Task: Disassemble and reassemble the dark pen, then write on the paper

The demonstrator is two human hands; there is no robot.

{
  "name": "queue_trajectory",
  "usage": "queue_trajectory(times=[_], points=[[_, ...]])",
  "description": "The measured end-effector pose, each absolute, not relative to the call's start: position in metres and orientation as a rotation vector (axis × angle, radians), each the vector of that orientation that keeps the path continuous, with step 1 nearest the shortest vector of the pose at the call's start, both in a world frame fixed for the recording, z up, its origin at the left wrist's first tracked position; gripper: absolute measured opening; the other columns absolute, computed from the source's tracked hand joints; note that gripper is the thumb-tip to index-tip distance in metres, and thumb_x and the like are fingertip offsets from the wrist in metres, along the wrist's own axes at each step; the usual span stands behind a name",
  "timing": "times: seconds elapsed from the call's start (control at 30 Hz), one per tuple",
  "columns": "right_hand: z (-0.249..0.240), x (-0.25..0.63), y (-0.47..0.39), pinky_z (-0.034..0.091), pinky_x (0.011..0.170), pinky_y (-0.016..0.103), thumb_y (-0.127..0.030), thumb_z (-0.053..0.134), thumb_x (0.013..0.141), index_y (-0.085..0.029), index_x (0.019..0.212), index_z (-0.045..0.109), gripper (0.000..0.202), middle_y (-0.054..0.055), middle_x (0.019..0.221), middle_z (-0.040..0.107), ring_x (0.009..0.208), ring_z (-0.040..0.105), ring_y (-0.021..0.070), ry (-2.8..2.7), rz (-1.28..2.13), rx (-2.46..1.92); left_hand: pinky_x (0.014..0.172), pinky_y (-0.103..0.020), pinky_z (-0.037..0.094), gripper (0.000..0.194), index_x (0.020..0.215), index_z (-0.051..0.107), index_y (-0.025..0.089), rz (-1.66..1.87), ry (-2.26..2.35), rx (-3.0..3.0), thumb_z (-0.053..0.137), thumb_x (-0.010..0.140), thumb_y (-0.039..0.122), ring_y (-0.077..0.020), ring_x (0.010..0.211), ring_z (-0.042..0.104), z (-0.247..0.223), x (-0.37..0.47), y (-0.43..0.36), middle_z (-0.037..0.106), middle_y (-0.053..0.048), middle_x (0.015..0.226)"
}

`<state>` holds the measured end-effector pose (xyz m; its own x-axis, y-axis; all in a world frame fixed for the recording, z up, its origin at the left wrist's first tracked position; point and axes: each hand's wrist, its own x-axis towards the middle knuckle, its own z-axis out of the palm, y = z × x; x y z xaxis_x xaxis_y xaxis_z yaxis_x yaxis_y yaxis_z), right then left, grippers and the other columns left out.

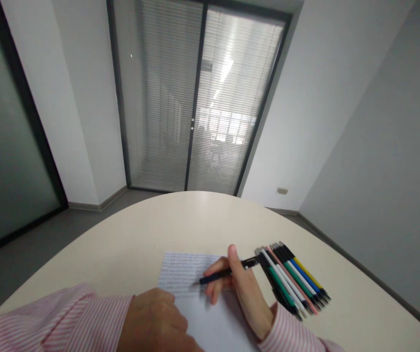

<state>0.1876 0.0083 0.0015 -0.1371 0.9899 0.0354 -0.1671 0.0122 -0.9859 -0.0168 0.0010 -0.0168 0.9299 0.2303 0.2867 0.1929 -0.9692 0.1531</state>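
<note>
A white sheet of paper (206, 322) lies on the pale round table, with rows of handwriting across its upper part. My right hand (237, 286) is over the sheet's right side and holds a dark pen (215, 277) between thumb and fingers. The pen's tip points left, close to the lower written lines; whether it touches the paper I cannot tell. My left hand (158, 320) rests at the sheet's left edge, its fingers curled in, and what may be under them is hidden.
Several pens (292, 278) in green, white, pink, blue and yellow lie side by side, right of my right hand. The round table (195, 220) has its far edge towards a glass door (158, 98) with blinds.
</note>
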Motion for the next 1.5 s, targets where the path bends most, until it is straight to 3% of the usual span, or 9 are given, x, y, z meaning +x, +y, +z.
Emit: queue_trajectory(times=[0.1, 0.17, 0.27, 0.33, 0.43, 0.57, 0.83, 1.23, 1.5], points=[[-0.002, 0.189, 0.012, 0.038, 0.034, 0.014, -0.052, 0.075, 0.071, -0.016, 0.063, 0.061, 0.039, -0.007, 0.046, 0.055, 0.033, 0.045, 0.0042, -1.276, 1.275, -1.091, 0.058, -0.026, 0.040, 0.036, 0.104, 0.066, 0.031, 0.475, 0.287, 2.952, 0.041, 0.094, 0.055, -0.0151, 0.051, 0.057, -0.016, -0.017, 0.005, 0.061, 0.003, 0.056], [-0.002, 0.189, 0.013, 0.030, 0.027, 0.012, -0.049, 0.070, 0.076, -0.018, 0.073, 0.059, 0.032, -0.012, 0.045, 0.047, 0.030, 0.036, 0.0033, -1.335, 1.250, -1.131, 0.057, -0.027, 0.040, 0.034, 0.105, 0.065, 0.030, 0.466, 0.321, 2.956, 0.042, 0.095, 0.053, -0.0152, 0.051, 0.057, -0.016, -0.018, 0.004, 0.061, 0.002, 0.056], [-0.002, 0.190, 0.012, 0.039, 0.028, 0.015, -0.043, 0.057, 0.085, -0.018, 0.085, 0.061, 0.026, -0.006, 0.053, 0.056, 0.037, 0.050, 0.0082, -1.461, 1.261, -1.184, 0.056, -0.027, 0.039, 0.033, 0.105, 0.065, 0.030, 0.472, 0.315, 2.949, 0.042, 0.095, 0.052, -0.0153, 0.052, 0.057, -0.016, -0.019, 0.002, 0.061, 0.002, 0.057], [-0.004, 0.190, 0.009, 0.035, 0.027, 0.014, -0.035, 0.060, 0.082, -0.017, 0.074, 0.059, 0.020, -0.005, 0.055, 0.057, 0.035, 0.052, 0.0079, -1.553, 1.228, -1.224, 0.057, -0.027, 0.039, 0.032, 0.106, 0.064, 0.030, 0.494, 0.325, 2.960, 0.042, 0.096, 0.052, -0.0155, 0.054, 0.058, -0.016, -0.019, 0.001, 0.063, 0.002, 0.060], [-0.008, 0.190, 0.006, 0.016, 0.025, 0.013, -0.026, 0.061, 0.081, -0.021, 0.059, 0.042, 0.030, -0.011, 0.047, 0.039, 0.028, 0.037, 0.0028, -1.639, 1.079, -1.285, 0.056, -0.028, 0.037, 0.034, 0.105, 0.064, 0.030, 0.469, 0.330, 2.987, 0.040, 0.096, 0.052, -0.0155, 0.053, 0.058, -0.013, -0.019, 0.000, 0.064, 0.002, 0.060], [-0.011, 0.188, 0.004, 0.013, 0.025, 0.014, -0.020, 0.052, 0.083, -0.024, 0.055, 0.032, 0.035, -0.012, 0.047, 0.029, 0.030, 0.031, 0.0033, -1.701, 0.970, -1.334, 0.053, -0.031, 0.035, 0.037, 0.104, 0.065, 0.030, 0.406, 0.348, 2.990, 0.034, 0.098, 0.050, -0.0161, 0.051, 0.057, -0.008, -0.017, -0.003, 0.063, 0.002, 0.058], [-0.010, 0.189, 0.004, 0.011, 0.022, 0.013, -0.032, 0.051, 0.087, -0.023, 0.060, 0.037, 0.031, -0.012, 0.046, 0.034, 0.025, 0.042, 0.0039, -1.771, 1.046, -1.363, 0.056, -0.034, 0.034, 0.040, 0.108, 0.064, 0.031, 0.365, 0.376, 2.943, 0.030, 0.098, 0.050, -0.0176, 0.054, 0.059, -0.009, -0.018, -0.005, 0.066, 0.001, 0.061], [-0.013, 0.189, 0.003, 0.009, 0.024, 0.014, -0.027, 0.046, 0.089, -0.024, 0.061, 0.034, 0.030, -0.013, 0.045, 0.030, 0.025, 0.042, 0.0037, -1.810, 0.974, -1.371, 0.051, -0.032, 0.031, 0.034, 0.111, 0.061, 0.031, 0.423, 0.249, 2.916, 0.036, 0.095, 0.047, -0.0172, 0.050, 0.057, -0.018, -0.020, 0.005, 0.062, 0.002, 0.058], [-0.011, 0.189, 0.002, 0.010, 0.024, 0.014, -0.021, 0.046, 0.085, -0.024, 0.059, 0.033, 0.029, -0.012, 0.048, 0.029, 0.026, 0.038, 0.0029, -1.827, 0.905, -1.396, 0.052, -0.031, 0.032, 0.031, 0.115, 0.059, 0.032, 0.315, 0.266, 2.937, 0.058, 0.085, 0.037, -0.0168, 0.051, 0.058, -0.012, -0.019, 0.006, 0.063, 0.004, 0.061]])
